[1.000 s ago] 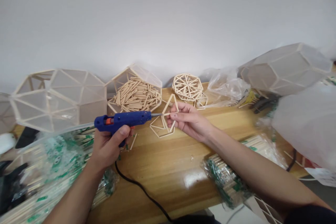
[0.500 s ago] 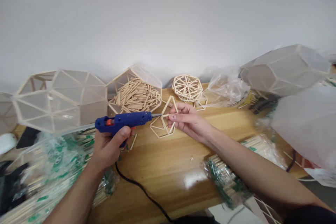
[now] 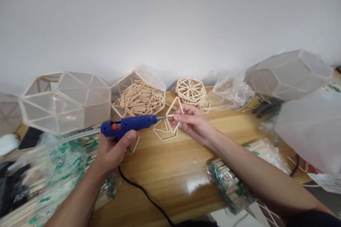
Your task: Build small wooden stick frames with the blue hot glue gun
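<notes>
One left hand (image 3: 112,151) grips one glue gun (image 3: 134,123); one right hand (image 3: 194,122), one stick frame (image 3: 172,106).

Open central tabletop (image 3: 183,170), cord (image 3: 136,185) blocking left, bagged sticks (image 3: 229,184) right

The glue gun (image 3: 135,123) is matt plastic (its nozzle (image 3: 161,117) metal), the table (image 3: 170,173) smooth, glossy wood.

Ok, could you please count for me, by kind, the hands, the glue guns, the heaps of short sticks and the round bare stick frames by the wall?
Hands: 2 (left hand, right hand)
Blue glue gun: 1
Heap of short sticks: 1
Round bare stick frame: 1
Total: 5
</notes>
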Available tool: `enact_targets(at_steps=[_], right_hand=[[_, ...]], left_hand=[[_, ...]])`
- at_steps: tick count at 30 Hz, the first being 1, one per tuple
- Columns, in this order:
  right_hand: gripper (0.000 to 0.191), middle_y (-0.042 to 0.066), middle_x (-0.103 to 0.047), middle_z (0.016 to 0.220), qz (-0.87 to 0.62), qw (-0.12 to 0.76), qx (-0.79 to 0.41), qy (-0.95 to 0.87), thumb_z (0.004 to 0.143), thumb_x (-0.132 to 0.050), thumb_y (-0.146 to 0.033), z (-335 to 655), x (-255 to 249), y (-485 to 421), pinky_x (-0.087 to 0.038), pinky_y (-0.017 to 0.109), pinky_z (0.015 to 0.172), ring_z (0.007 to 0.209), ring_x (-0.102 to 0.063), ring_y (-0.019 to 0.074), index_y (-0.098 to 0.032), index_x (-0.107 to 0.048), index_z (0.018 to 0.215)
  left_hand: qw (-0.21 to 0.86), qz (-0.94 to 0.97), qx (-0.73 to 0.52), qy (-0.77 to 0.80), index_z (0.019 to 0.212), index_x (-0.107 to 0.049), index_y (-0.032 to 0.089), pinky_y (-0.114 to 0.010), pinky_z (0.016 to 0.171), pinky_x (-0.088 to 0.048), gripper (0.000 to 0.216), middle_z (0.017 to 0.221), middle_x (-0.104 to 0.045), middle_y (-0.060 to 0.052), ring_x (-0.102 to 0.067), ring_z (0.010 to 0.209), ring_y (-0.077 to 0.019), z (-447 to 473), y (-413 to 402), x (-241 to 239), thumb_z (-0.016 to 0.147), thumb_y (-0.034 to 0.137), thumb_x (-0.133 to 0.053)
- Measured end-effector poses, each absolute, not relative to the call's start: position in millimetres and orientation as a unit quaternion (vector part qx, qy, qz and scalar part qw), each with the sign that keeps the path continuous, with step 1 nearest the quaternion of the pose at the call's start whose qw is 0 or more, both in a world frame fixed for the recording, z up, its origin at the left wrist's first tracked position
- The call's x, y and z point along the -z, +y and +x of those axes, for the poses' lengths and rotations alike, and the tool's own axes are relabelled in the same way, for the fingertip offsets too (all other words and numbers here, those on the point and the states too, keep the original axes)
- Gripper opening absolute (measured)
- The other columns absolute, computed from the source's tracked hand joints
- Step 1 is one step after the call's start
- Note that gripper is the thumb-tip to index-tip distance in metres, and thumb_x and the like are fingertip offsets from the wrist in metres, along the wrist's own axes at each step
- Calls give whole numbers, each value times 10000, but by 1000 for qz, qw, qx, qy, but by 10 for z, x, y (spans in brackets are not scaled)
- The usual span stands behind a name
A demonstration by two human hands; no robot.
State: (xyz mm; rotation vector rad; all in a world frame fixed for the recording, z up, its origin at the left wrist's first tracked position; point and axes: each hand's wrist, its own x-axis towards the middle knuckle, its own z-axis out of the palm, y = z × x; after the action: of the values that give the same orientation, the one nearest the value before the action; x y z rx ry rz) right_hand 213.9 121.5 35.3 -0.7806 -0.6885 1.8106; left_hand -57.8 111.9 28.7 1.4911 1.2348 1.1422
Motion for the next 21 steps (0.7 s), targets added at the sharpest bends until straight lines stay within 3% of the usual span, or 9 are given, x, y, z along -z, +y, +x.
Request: enact_targets(at_steps=[11, 21], right_hand=[[236, 5, -777, 747, -319, 494, -754, -293, 690, -987, -227, 2137, -377, 1214, -589, 252, 674, 646, -690, 109, -186, -765, 761], [238, 4, -782, 750, -321, 492, -751, -301, 686, -988, -239, 2135, -368, 1212, -574, 240, 659, 656, -695, 111, -198, -767, 763]], left_hand=[[426, 612, -467, 476, 661, -706, 189, -259, 461, -453, 479, 606, -636, -28, -553, 500, -138, -569, 1138, -285, 864, 617, -776], [417, 632, -472, 451, 839, -823, 201, -257, 428, -463, 421, 574, -639, -25, -582, 490, -157, -595, 1133, -218, 934, 599, -724]])
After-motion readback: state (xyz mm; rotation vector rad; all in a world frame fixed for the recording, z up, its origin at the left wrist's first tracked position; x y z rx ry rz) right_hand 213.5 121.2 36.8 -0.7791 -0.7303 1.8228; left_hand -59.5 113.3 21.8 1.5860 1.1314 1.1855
